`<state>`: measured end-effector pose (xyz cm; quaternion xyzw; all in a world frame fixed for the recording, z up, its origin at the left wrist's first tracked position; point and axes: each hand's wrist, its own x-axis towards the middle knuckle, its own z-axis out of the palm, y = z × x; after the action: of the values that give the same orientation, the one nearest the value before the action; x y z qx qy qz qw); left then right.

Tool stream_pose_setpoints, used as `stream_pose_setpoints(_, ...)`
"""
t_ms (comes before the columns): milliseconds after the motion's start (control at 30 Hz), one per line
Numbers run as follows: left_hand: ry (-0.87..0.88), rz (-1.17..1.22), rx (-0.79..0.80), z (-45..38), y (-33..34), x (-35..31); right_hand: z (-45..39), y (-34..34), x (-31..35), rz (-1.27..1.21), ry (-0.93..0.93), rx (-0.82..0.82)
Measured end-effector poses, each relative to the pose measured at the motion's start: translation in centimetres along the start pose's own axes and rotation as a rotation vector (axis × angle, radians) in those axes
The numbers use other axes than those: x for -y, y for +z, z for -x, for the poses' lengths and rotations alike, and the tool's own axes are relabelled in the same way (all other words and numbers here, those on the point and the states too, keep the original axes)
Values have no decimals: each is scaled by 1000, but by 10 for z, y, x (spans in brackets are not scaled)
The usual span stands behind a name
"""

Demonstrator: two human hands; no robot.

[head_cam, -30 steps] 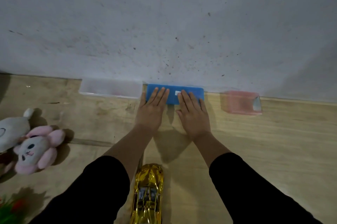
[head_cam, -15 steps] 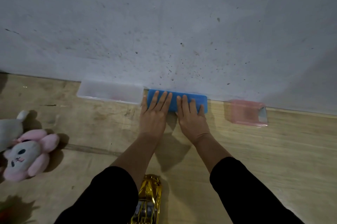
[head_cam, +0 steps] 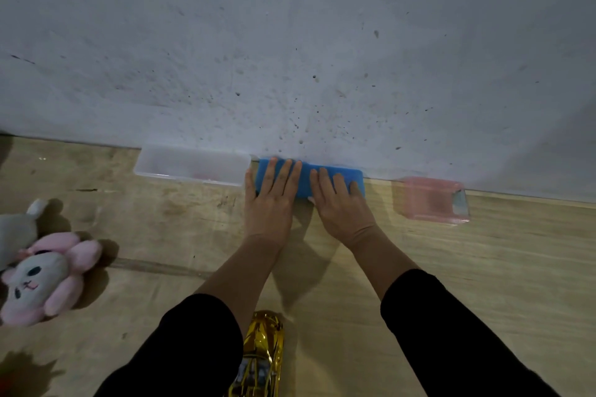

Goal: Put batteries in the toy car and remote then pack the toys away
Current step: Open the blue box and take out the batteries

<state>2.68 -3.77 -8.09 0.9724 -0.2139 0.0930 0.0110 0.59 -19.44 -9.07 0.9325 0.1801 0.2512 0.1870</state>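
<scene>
Toy car lay near the body, between both forearms; left hand and right hand pressed flat, fingers spread, on the blue box.

Centre frame: left hand and right hand lie flat, fingers straight, on a blue rectangular plastic box against the grey speckled wall. Clear rectangular plastic box just left of it; pink translucent plastic box to the right. Shiny gold toy car bottom centre on the wooden floor. Pink-and-white plush bunny at left edge.
</scene>
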Motion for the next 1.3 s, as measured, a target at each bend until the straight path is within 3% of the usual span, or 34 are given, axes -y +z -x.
stream_pose_setpoints(167, -26, -3, 91, 0, -6, -2, -3, -16, -9, -84, 125, -62)
stream_pose_setpoints(267, 1, -30, 20, 0, -10, 0, -7, -26, -8, -82, 182, -100)
stream_pose_setpoints(500, 39, -69, -26, 5, -9, 14, -21, -38, -10, -172, 380, 32)
stream_pose_setpoints(800, 51, -77, 9, -3, -14, 18, 16, -34, 5, -293, 321, 330)
stream_pose_setpoints(1000, 13, -1, -8, -5, -9, 11, 14, -36, 13, -366, 446, 468)
stream_pose_setpoints(1167, -18, 32, -13, -3, -9, 6, 15, -31, 5, -373, 390, 462)
stream_pose_setpoints(1300, -53, 48, 13, -3, -9, 2, 20, -21, -6, -310, 261, 361)
